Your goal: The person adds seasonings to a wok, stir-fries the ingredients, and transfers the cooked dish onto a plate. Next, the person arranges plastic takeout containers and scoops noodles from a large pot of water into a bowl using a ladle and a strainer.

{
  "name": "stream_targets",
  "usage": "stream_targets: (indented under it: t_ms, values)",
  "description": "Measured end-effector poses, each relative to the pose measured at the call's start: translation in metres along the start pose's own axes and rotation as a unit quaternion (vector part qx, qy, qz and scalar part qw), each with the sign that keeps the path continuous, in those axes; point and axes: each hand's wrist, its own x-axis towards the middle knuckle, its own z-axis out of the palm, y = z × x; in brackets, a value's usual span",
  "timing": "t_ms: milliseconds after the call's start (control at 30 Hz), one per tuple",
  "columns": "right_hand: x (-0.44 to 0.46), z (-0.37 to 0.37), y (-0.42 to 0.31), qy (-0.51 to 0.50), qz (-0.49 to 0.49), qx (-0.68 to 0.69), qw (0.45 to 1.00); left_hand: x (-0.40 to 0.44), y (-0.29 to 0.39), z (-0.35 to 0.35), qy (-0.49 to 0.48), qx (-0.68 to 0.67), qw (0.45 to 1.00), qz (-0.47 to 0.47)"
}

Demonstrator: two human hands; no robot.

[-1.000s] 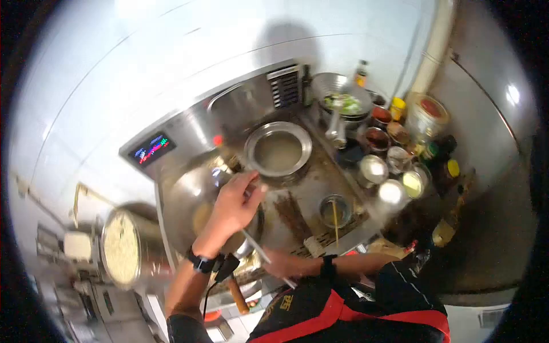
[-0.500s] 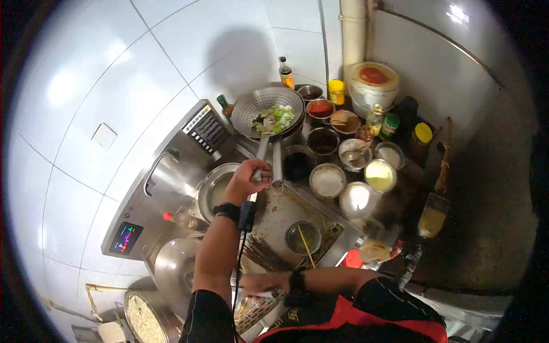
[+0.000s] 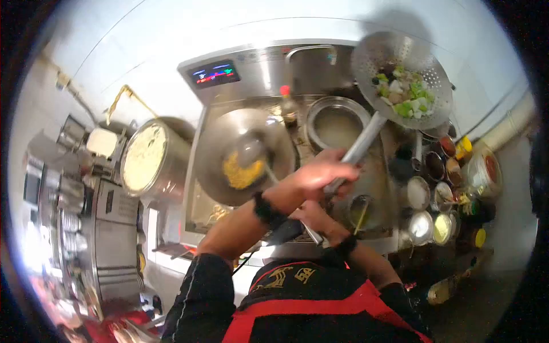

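My left hand [image 3: 331, 174] is wrapped round the handle of a perforated metal strainer [image 3: 420, 68], which is lifted at the upper right. Chopped green and pale pieces [image 3: 403, 94], with some dark ones, lie in its bowl. My left forearm crosses above my right hand [image 3: 314, 217], which is closed on the handle of a ladle [image 3: 251, 151]. The ladle's head rests in the wok [image 3: 214, 134] beside yellow, egg-like pieces [image 3: 243, 174]. Part of the handle is hidden behind my left forearm.
Behind the wok stands a red-capped bottle [image 3: 289, 108], with a round metal pot [image 3: 311, 123] to its right. A large food-filled pot [image 3: 166, 171] is at the left. Several seasoning bowls [image 3: 418, 193] crowd the right side. A faucet [image 3: 311, 48] arches at the back.
My view has turned left, bringing the wok and ladle into sight. The strainer has left its resting place among the seasoning bowls and is now raised in my left hand.
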Motion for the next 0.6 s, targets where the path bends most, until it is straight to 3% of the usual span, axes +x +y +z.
stream_targets:
  t_ms: [33,67,167,200,267,300,367,400,433,500,600]
  values:
    - [-0.001,0.018,0.002,0.054,0.009,-0.062,0.997,-0.036,-0.003,-0.010,0.022,0.021,1.000,0.008]
    - [-0.016,0.036,0.003,0.094,-0.047,-0.078,0.991,-0.076,-0.004,-0.016,0.038,0.023,0.999,0.019]
    - [-0.068,0.056,-0.038,0.089,-0.101,-0.126,0.983,-0.185,-0.019,-0.034,0.156,0.064,0.985,0.035]
    - [-0.077,0.058,-0.047,0.088,-0.095,-0.127,0.983,-0.218,-0.029,-0.041,0.188,0.065,0.980,0.031]
    - [-0.082,0.054,-0.065,0.054,0.034,-0.065,0.996,-0.272,-0.048,-0.051,0.263,0.060,0.962,0.033]
    - [-0.082,0.062,-0.053,0.053,0.036,-0.066,0.996,-0.292,-0.056,-0.054,0.304,0.057,0.950,0.038]
    - [-0.075,0.084,-0.009,0.186,-0.042,-0.293,0.937,-0.326,-0.080,-0.065,0.342,0.013,0.938,0.055]
    - [-0.076,0.086,0.005,0.206,-0.084,-0.319,0.921,-0.338,-0.095,-0.078,0.395,0.055,0.915,0.059]
    - [-0.077,0.084,0.004,0.210,-0.085,-0.321,0.920,-0.346,-0.105,-0.090,0.445,0.097,0.888,0.066]
    - [-0.084,0.083,-0.002,0.237,-0.107,-0.244,0.934,-0.356,-0.116,-0.103,0.457,0.108,0.880,0.074]
    - [-0.078,0.101,-0.024,0.249,-0.159,-0.208,0.933,-0.356,-0.136,-0.126,0.548,0.204,0.809,0.053]
